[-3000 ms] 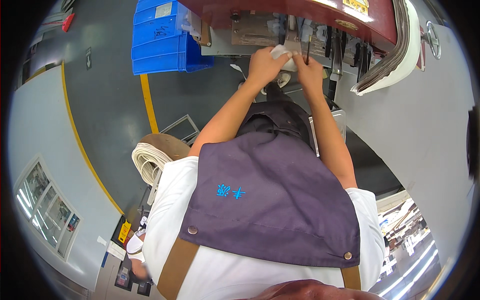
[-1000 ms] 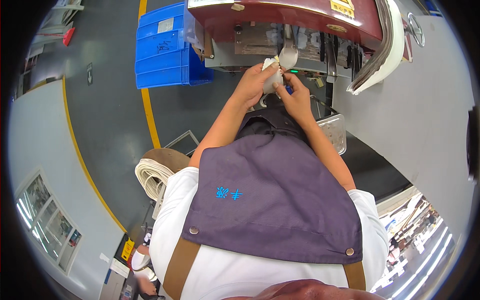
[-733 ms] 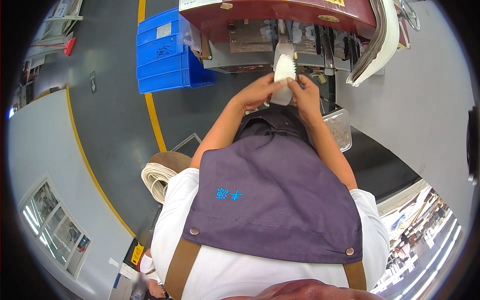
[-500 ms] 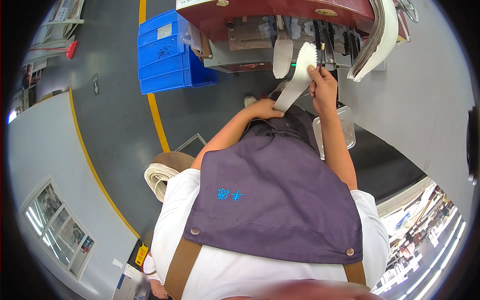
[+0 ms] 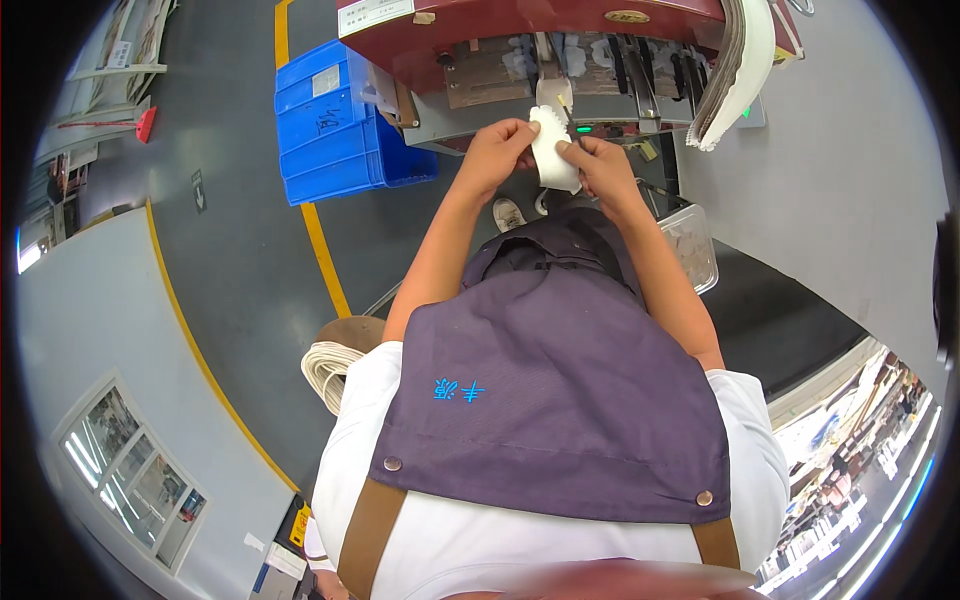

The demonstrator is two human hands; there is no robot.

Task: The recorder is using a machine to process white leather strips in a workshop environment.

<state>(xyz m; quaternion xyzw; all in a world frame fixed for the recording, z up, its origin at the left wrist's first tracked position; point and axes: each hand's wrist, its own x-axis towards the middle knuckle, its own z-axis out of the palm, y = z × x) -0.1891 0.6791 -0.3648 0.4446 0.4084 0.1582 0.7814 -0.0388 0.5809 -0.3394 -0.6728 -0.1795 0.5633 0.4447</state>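
Note:
Both hands hold a white strip of material with a zigzag-cut edge (image 5: 556, 165) in front of a red machine. My left hand (image 5: 497, 158) pinches its upper left edge between thumb and fingers. My right hand (image 5: 603, 172) is closed on its right edge, thumb on top. A slim dark tool with a yellowish tip (image 5: 568, 112) sticks up from my right hand; its lower part is hidden and its kind is unclear. Just beyond the strip, a pale flat rounded piece (image 5: 553, 92) projects from the machine.
The red machine (image 5: 480, 22) spans the far side, with dark metal parts along its front. A stack of similar white strips (image 5: 738, 75) hangs at its right. A blue crate (image 5: 330, 130) stands left. A clear plastic tub (image 5: 705, 262) is by my right forearm; coiled white cord (image 5: 328, 375) lies behind my left.
The strip has moved up toward the machine and now hangs shorter between my hands. My left hand rose from its lower end to its upper edge; my right hand shifted left and slightly down.

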